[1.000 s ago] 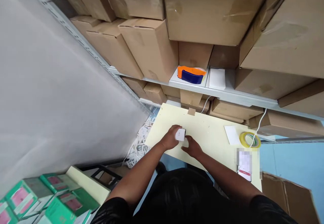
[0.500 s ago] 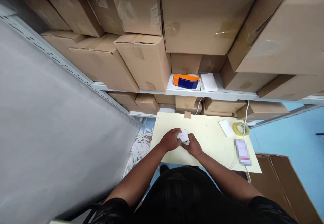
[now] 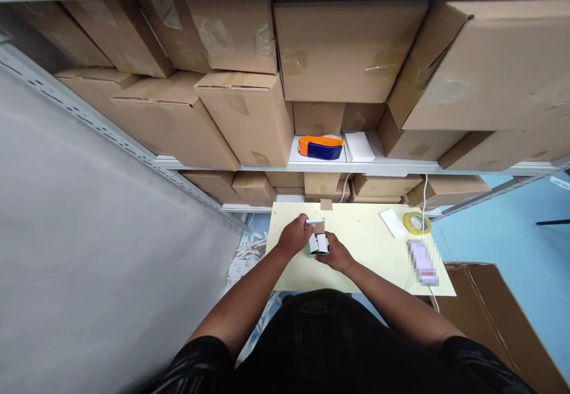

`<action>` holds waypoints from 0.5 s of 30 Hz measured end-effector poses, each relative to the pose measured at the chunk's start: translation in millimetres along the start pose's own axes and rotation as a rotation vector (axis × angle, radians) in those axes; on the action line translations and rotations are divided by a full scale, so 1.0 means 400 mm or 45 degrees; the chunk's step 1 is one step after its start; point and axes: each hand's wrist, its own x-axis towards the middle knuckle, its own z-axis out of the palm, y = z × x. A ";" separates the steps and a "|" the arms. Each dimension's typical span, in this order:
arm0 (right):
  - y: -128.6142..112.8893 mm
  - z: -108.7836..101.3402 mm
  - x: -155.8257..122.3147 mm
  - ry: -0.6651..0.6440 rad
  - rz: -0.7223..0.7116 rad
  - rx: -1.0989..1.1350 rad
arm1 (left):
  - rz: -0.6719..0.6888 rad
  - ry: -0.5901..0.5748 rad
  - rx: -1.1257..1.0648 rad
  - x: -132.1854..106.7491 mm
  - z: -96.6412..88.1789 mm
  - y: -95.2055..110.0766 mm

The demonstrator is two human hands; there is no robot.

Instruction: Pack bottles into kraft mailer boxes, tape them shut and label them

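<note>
Both my hands meet over a pale yellow table (image 3: pixel 369 251). My left hand (image 3: pixel 294 236) and my right hand (image 3: pixel 336 253) are closed round a small white and green box (image 3: pixel 317 240), whose top flap stands open. The left fingers pinch the raised flap while the right hand grips the box's side. The box's inside is too small to make out.
A yellow tape roll (image 3: pixel 417 223), a white card (image 3: pixel 392 223) and a blurred phone (image 3: pixel 422 262) with a cable lie on the table's right. Shelves of brown cartons (image 3: pixel 249 114) stand behind, with an orange and blue tape dispenser (image 3: pixel 320 146). White scraps (image 3: pixel 246 254) litter the floor at left.
The view swung right and up, losing the green boxes at lower left. The small box, shut and flat before, now has its flap lifted open between my hands.
</note>
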 end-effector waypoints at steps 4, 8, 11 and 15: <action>-0.020 -0.011 -0.016 -0.001 -0.058 0.068 | -0.151 0.199 -0.026 -0.022 0.056 -0.003; -0.042 -0.017 -0.020 0.024 -0.017 0.062 | -0.173 0.077 -0.066 -0.055 0.097 -0.002; -0.059 -0.017 -0.019 0.011 0.053 0.034 | -0.255 -0.112 0.015 -0.049 0.094 0.007; -0.081 -0.021 -0.025 -0.005 0.172 -0.041 | -0.224 -0.328 0.194 -0.016 0.059 0.030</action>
